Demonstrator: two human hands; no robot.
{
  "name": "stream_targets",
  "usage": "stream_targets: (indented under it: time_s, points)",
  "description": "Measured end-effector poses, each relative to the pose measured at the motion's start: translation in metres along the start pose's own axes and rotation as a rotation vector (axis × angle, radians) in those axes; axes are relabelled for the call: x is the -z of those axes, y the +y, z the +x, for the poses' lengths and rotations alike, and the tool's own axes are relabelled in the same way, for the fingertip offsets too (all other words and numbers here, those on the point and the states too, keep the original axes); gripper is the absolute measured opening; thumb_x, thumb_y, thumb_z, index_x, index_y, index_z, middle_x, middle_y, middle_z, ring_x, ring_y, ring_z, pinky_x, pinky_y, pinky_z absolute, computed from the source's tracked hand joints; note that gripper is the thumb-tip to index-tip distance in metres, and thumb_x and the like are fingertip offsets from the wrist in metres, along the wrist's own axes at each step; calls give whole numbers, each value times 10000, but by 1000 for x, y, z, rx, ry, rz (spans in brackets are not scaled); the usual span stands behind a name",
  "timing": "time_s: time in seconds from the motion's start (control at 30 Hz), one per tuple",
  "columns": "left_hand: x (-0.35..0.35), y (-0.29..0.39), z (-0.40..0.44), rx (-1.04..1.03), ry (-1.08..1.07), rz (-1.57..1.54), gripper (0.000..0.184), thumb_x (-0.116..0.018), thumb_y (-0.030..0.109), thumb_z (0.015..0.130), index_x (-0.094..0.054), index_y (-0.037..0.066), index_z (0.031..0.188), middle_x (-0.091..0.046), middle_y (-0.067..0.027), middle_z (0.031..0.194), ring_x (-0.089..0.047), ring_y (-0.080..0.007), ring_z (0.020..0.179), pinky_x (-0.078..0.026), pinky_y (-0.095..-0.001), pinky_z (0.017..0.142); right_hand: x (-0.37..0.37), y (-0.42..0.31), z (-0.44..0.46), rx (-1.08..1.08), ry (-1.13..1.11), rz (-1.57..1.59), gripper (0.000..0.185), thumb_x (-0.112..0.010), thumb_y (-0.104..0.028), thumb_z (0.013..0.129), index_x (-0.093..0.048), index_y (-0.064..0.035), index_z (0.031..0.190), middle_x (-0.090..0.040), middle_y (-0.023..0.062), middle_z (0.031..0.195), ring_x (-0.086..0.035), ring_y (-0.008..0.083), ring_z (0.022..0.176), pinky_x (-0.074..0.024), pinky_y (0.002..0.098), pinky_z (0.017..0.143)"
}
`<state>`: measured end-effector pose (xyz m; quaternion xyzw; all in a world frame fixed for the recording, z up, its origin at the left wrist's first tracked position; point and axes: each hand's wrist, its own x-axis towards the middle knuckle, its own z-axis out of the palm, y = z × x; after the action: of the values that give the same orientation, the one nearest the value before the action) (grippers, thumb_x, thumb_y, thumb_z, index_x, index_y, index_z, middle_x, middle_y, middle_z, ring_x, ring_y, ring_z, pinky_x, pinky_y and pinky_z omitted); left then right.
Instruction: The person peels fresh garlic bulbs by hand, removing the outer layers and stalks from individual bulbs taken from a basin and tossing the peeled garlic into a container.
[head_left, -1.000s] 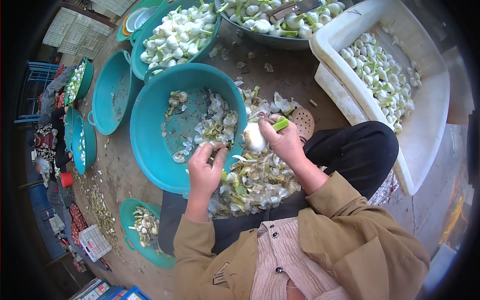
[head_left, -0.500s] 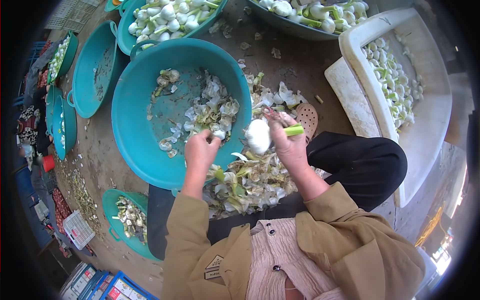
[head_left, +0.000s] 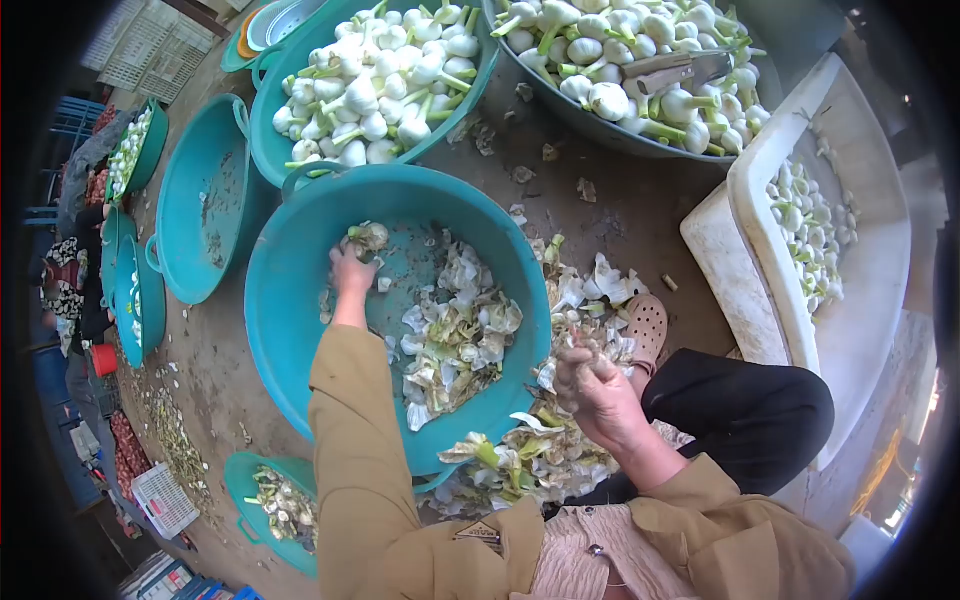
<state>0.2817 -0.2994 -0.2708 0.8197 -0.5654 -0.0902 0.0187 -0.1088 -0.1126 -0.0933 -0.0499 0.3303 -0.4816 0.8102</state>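
Observation:
My left hand (head_left: 352, 272) reaches into the large teal basin (head_left: 262, 330), its fingers round an unpeeled garlic bulb (head_left: 368, 237) near the basin's far left. Papery garlic skins (head_left: 460, 330) lie in the basin's right half. Over the skin pile (head_left: 535, 455) beside the basin, my right hand (head_left: 595, 385) is curled, with its fingers blurred; whether anything small is in it cannot be made out. Peeled garlic with green stems fills the teal tub (head_left: 370, 95) beyond the basin.
At the top, a dark tub (head_left: 620, 130) holds garlic and a knife (head_left: 675, 70). A white tray (head_left: 750, 190) of garlic stands at right. A teal tub (head_left: 205, 200) and a small basin of garlic (head_left: 285, 505) are at left. A pink clog (head_left: 647, 330) is near my right hand.
My left hand has moved forward and left, deeper into the basin, to the unpeeled bulb. The white bulb with the green stem is gone from my right hand, which has curled.

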Motion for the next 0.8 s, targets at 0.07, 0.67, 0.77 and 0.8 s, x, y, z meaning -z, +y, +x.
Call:
stream_targets:
  time_s: [0.07,0.67,0.77,0.8]
  points:
    - [4,17,-14,79,-82,53,624,-716,324,676,-467,112,1208,-430,-205,1262,-489,-380,1094,-447,-433,849,5,8,6,-42,75,-41,305,-598,-167,874,-556,-27,1142,-561,18,932,-525,110,832,-445,249,713]
    - [117,194,-342,-228,-378,-1587,674,-684,67,793,-276,-42,1317,-438,-143,1257,-469,-223,1153,-404,-334,954,-16,4,-25,340,117,23,294,-579,-223,891,-555,-56,1132,-556,-19,984,-510,84,851,-426,246,786]
    - [135,200,-361,-371,-488,-1623,644,-675,158,817,-308,-56,1302,-462,-139,1231,-484,-215,1135,-394,-322,957,-16,-7,-45,381,39,-201,264,-582,-210,890,-582,-50,1101,-563,-17,1005,-493,70,866,-419,241,793]
    - [141,203,-368,-369,-413,-1540,600,-650,259,841,-363,-75,1249,-476,-153,1198,-509,-206,1078,-410,-309,909,-17,-9,-54,363,8,-254,238,-574,-187,895,-592,-45,1086,-569,-20,976,-487,63,869,-413,235,795]
